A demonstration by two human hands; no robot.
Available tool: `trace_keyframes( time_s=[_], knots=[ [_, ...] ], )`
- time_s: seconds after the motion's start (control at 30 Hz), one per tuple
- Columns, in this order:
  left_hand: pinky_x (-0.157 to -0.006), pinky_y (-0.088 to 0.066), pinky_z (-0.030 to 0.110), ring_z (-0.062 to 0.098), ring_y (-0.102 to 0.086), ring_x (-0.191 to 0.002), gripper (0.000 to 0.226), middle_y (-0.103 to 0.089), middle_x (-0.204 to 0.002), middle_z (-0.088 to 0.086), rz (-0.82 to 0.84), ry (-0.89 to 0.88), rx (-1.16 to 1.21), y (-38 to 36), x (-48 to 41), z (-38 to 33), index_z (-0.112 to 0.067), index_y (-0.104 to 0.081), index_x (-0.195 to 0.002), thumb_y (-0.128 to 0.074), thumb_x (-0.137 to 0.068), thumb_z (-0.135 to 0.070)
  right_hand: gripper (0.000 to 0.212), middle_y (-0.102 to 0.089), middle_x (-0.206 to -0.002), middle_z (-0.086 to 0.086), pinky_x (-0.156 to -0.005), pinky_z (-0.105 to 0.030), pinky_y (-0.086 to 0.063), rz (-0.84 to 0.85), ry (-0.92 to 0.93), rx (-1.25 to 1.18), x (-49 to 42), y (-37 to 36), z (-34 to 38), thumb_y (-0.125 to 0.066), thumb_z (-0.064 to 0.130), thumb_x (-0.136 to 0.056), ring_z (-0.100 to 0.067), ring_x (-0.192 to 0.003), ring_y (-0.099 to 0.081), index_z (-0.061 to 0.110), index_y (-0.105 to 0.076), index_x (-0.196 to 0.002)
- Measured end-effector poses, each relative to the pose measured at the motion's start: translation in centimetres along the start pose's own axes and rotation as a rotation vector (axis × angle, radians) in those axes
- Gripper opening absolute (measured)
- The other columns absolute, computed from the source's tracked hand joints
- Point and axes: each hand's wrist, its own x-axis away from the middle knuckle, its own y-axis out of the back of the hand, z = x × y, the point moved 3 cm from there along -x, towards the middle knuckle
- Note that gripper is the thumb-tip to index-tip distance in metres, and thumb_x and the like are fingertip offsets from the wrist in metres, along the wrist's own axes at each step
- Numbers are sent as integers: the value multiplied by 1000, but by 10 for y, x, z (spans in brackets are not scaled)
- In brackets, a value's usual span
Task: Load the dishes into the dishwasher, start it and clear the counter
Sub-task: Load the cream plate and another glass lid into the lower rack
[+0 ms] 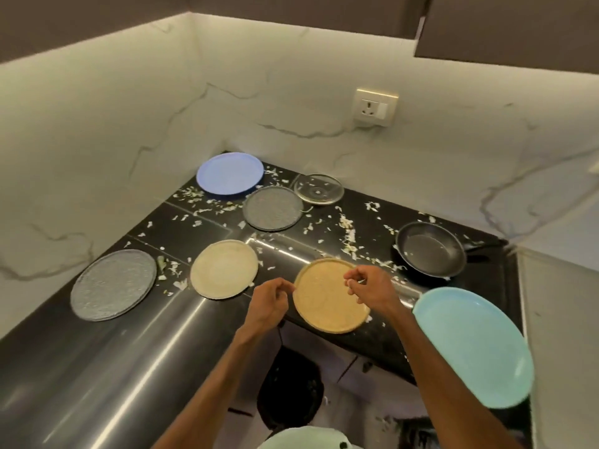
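Observation:
A tan plate [324,306] lies on the black counter [366,335] near its front edge. My left hand [270,303] hovers with curled fingers right beside the plate's left rim; I see nothing in it. Over the plate's right side, my right hand [371,288] has curled fingers that pinch what looks like a small pale scrap [360,281]. Other dishes around are a cream plate [223,268], a large grey glass plate [113,284], a smaller grey plate [273,207], a blue plate [230,173], a clear glass dish [319,188], a black pan [431,249] and a turquoise plate [473,345].
Pale vegetable scraps [348,231] litter the counter between the dishes. Marble walls close the corner at the back and left, with a wall socket [376,106]. A brushed steel surface [129,367] lies front left. A black bin [290,387] stands on the floor below.

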Motion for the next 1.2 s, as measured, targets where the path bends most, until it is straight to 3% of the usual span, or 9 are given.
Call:
trace_keyframes(
  time_s=[0.1,0.23,0.37,0.53,0.7,0.8,1.0,1.13,1.2],
  knots=[
    [-73,-41,2,-13,-61,-81,29,-72,-93,-13,-20,52,14,16,-13,16,-16,-76,-98,-55,-88,0,10,-75,-84,-1,-69,-42,-63,35,32,40,-23,-22,15,-69,7,-89,-17,-76,-74,14,-75,-93],
    [-80,-41,5,0,-61,-89,28,-71,-99,-10,-29,111,10,27,-28,33,-14,-75,-103,-55,-89,0,10,-74,-83,3,-77,-40,-62,89,77,82,-45,-42,27,-71,8,-89,-14,-80,-71,16,-76,-91],
    [-91,-50,22,9,-63,-97,26,-73,-106,-4,-32,164,5,30,-40,44,-15,-74,-102,-56,-89,-2,10,-75,-84,3,-78,-39,-61,126,94,134,-71,-60,30,-72,8,-87,-13,-79,-71,14,-78,-92],
    [-96,-53,34,13,-62,-104,25,-71,-110,-1,-40,237,-18,34,-50,57,-13,-73,-107,-56,-91,-3,13,-75,-91,3,-84,-32,-59,185,80,148,-105,-77,42,-71,10,-89,-12,-87,-71,16,-77,-99],
    [-101,-48,35,15,-56,-112,25,-68,-118,-1,-123,342,-23,41,-68,69,-17,-73,-108,-57,-92,-4,14,-75,-90,5,-85,-40,-61,243,48,127,-154,-96,52,-73,14,-89,-12,-86,-71,20,-76,-101],
    [-95,-47,30,18,-58,-113,26,-67,-120,1,-148,383,-21,43,-86,80,-18,-71,-112,-58,-92,-6,16,-74,-92,1,-84,-42,-62,246,20,105,-187,-107,58,-71,11,-89,-16,-89,-72,17,-73,-104],
    [-99,-48,37,20,-54,-116,28,-64,-122,2,-178,404,-41,38,-113,98,-21,-69,-113,-55,-91,-10,25,-75,-95,-2,-88,-47,-60,212,-39,143,-245,-132,53,-73,17,-84,-23,-90,-73,12,-73,-109],
    [-100,-43,33,19,-51,-121,31,-60,-128,2,-161,424,-71,30,-125,110,-22,-65,-120,-57,-92,-11,32,-70,-82,-4,-69,-30,-60,121,-111,-8,-266,-129,51,-71,27,-91,-18,-71,-66,-3,-72,-103],
    [-102,-42,36,21,-48,-126,34,-58,-133,2,-150,426,-83,28,-130,114,-21,-62,-124,-55,-92,-10,44,-69,-87,-10,-75,-32,-61,50,-296,-256,-282,-120,39,-71,36,-92,-19,-75,-67,-7,-69,-101]
  ],
)
